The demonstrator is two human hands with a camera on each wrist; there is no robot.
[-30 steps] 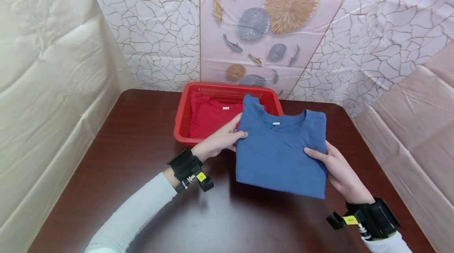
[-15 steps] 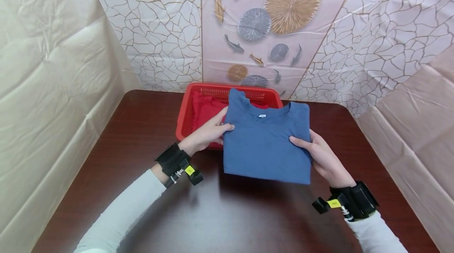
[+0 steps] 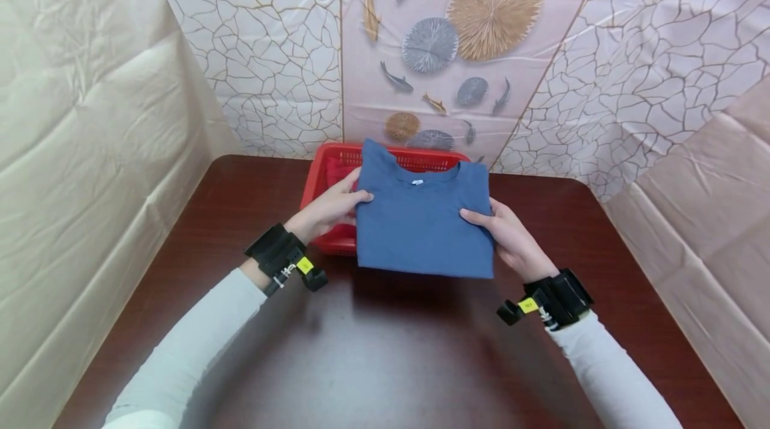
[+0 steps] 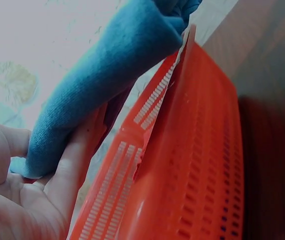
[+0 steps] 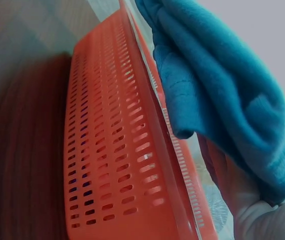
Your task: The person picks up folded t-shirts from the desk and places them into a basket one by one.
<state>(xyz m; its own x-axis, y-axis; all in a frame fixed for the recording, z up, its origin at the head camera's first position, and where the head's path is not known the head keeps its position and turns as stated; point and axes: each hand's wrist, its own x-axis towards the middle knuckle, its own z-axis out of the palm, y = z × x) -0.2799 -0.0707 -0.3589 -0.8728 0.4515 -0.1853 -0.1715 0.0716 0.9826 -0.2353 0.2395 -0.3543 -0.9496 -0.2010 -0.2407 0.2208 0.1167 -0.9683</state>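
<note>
A folded blue T-shirt (image 3: 424,228), collar and white tag on the far side, is held up over the near part of a red plastic basket (image 3: 311,182). My left hand (image 3: 331,207) grips its left edge, thumb on top and fingers beneath. At the right edge, my right hand (image 3: 511,238) pinches the folded layers the same way. Both wrist views show the blue T-shirt (image 4: 87,85) above the rim of the slotted basket (image 5: 112,135). A red garment (image 3: 338,170) lies inside the basket, mostly hidden behind the blue one.
The basket stands at the back of a dark brown wooden table (image 3: 252,215), close to the patterned backdrop (image 3: 283,68). Beige cloth walls (image 3: 90,148) flank the table on both sides. Each wrist wears a black strap with a camera mount (image 3: 277,252).
Both hands have carried the blue T-shirt leftward and away from me, farther over the basket. It now covers more of the red garment. The basket has stayed in place.
</note>
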